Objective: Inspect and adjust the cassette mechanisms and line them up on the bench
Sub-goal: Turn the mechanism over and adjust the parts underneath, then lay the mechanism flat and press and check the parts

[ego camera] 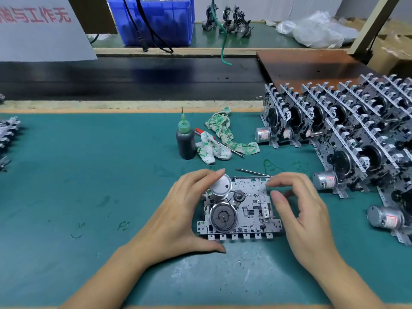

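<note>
One cassette mechanism (239,210) on counter (89,186), gripped.
My left hand (176,217) fingers curl round its motor end; right hand (298,210) fingers pinch its far-right edge. Far sign: "工作无".

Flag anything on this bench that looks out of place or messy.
Little stands out. A crumpled green-stained rag lies over a red-handled screwdriver beside the oil bottle, and the green mat carries scribbles and whitish scuffs. The lined-up mechanisms stand orderly.
</note>
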Demonstrator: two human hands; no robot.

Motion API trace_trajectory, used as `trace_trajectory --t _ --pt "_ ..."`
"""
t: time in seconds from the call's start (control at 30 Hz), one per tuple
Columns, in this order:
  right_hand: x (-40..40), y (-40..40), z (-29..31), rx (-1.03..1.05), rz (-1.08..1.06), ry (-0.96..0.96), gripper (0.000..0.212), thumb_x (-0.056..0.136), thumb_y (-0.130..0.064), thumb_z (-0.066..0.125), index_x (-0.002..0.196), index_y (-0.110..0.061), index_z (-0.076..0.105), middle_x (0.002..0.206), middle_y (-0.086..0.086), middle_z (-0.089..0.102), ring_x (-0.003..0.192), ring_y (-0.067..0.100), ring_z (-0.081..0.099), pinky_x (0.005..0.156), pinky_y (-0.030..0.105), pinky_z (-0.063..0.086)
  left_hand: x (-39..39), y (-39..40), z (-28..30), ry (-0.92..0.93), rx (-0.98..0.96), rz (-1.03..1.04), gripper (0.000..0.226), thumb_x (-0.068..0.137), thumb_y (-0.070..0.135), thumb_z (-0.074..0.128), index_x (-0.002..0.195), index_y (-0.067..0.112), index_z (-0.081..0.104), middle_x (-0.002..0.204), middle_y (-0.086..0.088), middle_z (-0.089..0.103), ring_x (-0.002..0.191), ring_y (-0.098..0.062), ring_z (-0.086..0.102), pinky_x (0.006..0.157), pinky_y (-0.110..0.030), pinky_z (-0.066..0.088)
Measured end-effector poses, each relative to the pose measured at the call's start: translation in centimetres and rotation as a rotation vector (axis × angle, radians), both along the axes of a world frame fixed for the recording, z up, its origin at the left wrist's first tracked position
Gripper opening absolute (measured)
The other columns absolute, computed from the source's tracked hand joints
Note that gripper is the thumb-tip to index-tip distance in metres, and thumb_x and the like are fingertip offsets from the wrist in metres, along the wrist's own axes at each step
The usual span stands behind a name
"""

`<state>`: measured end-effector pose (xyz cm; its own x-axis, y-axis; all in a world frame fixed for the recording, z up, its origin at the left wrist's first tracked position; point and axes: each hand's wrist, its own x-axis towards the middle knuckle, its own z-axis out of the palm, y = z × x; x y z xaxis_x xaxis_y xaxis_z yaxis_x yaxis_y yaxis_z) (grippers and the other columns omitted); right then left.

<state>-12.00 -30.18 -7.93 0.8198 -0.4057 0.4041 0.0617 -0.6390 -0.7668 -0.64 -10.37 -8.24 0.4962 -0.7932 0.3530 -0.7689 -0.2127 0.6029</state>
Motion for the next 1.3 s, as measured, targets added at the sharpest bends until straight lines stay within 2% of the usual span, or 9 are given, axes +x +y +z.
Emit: trace_trajectory --t 0.17,0.47,0.63,0.9,0.97,1.07,1.13,1.2,1.3 --pt "0.1 0.0 0.2 0.041 0.001 0.010 0.023 0.089 -0.043 0.042 0.096 -0.028 0.057 0.101 -0.018 0.055 0.095 0.004 0.055 0.079 0.007 0.039 0.2 0.0 -0.1 0.030 -0.005 -0.017 0.097 0.062 0.059 0.077 0.142 0.040 0.025 0.140 0.016 0.034 0.132 -0.002 0.034 0.108 -0.014 0.025" --pt "0.2 0.0 0.0 0.028 -0.006 0.029 0.018 0.090 -0.041 0.042 0.096 -0.031 0.055 0.102 -0.020 0.053 0.095 0.002 0.054 0.080 0.008 0.039 0.3 -0.1 -0.2 0.006 -0.002 -0.042 0.097 0.063 0.057 0.077 0.142 0.035 0.025 0.140 0.011 0.033 0.132 -0.007 0.035 0.109 -0.018 0.027" --pt "0.3 0.0 -0.3 0.025 -0.001 0.085 0.017 0.089 -0.045 0.042 0.095 -0.034 0.054 0.100 -0.019 0.053 0.094 0.007 0.055 0.077 0.017 0.043 0.4 0.0 -0.2 0.033 0.036 -0.043 0.102 0.061 0.060 0.078 0.143 0.039 0.022 0.141 0.017 0.030 0.134 -0.002 0.031 0.109 -0.014 0.023" --pt "0.3 0.0 -0.5 0.046 0.030 0.120 0.024 0.089 -0.052 0.036 0.094 -0.036 0.053 0.097 -0.018 0.053 0.093 0.007 0.056 0.075 0.021 0.044 0.5 0.0 -0.6 0.213 0.021 -0.015 0.111 0.053 0.060 0.082 0.140 0.055 0.015 0.141 0.034 0.027 0.134 0.003 0.031 0.105 -0.007 0.024" --pt "0.3 0.0 -0.4 0.051 0.030 0.103 0.023 0.090 -0.051 0.036 0.093 -0.035 0.053 0.096 -0.018 0.053 0.089 0.003 0.057 0.073 0.018 0.044 0.6 0.0 -0.6 0.293 -0.069 0.021 0.102 0.057 0.058 0.080 0.140 0.051 0.022 0.139 0.024 0.038 0.132 -0.003 0.038 0.105 -0.012 0.028" --pt "0.2 -0.2 -0.3 0.063 0.023 0.075 0.021 0.091 -0.049 0.038 0.093 -0.035 0.054 0.095 -0.017 0.053 0.086 0.001 0.058 0.071 0.014 0.043 1.3 -0.3 -0.4 0.325 -0.337 0.214 0.064 0.073 0.044 0.071 0.128 0.036 0.039 0.115 0.007 0.054 0.113 -0.006 0.052 0.097 -0.020 0.039" --pt "0.2 -0.3 -0.4 0.068 0.023 0.065 0.021 0.091 -0.049 0.038 0.093 -0.035 0.054 0.095 -0.017 0.053 0.087 0.001 0.058 0.071 0.011 0.042 2.5 -0.4 -0.2 0.334 -0.469 0.392 0.046 0.077 0.031 0.070 0.115 0.032 0.044 0.101 0.004 0.054 0.100 -0.009 0.055 0.087 -0.021 0.043" --pt "0.2 -0.4 -0.5 0.078 0.025 0.060 0.023 0.090 -0.050 0.039 0.093 -0.033 0.055 0.096 -0.017 0.052 0.087 0.001 0.057 0.071 0.010 0.042 3.7 -0.5 0.3 0.347 -0.530 0.506 0.040 0.080 0.022 0.070 0.110 0.029 0.045 0.098 0.005 0.053 0.095 -0.008 0.054 0.081 -0.017 0.043" --pt "0.2 -0.4 -0.4 0.073 0.014 0.073 0.026 0.089 -0.052 0.038 0.093 -0.033 0.055 0.097 -0.019 0.052 0.093 0.006 0.055 0.077 0.018 0.044 4.9 -0.9 1.3 0.363 -0.602 0.598 0.034 0.083 0.024 0.069 0.106 0.030 0.045 0.098 0.010 0.052 0.088 0.000 0.054 0.074 -0.012 0.042"
